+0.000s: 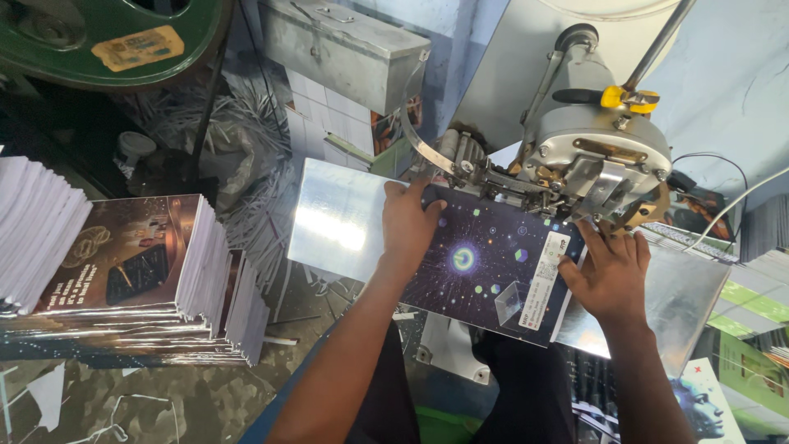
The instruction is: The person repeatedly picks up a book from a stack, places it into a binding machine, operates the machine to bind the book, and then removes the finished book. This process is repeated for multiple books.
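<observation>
So the dark booklet [485,267] with the starry cover sits mid-frame, lying flat on a shiny metal plate [333,218], its top edge tucked under the head of a grey machine [592,144] in the upper right. Left hand [408,222] is pressed flat on the cover's upper left corner, fingers spread, not gripping. Right hand [606,275] pins the right edge by the white label strip, fingers loosely splayed too. Far left of the frame there's a stack of brown-covered booklets [136,275], with paper trimmings [255,214] heaped behind it.
</observation>
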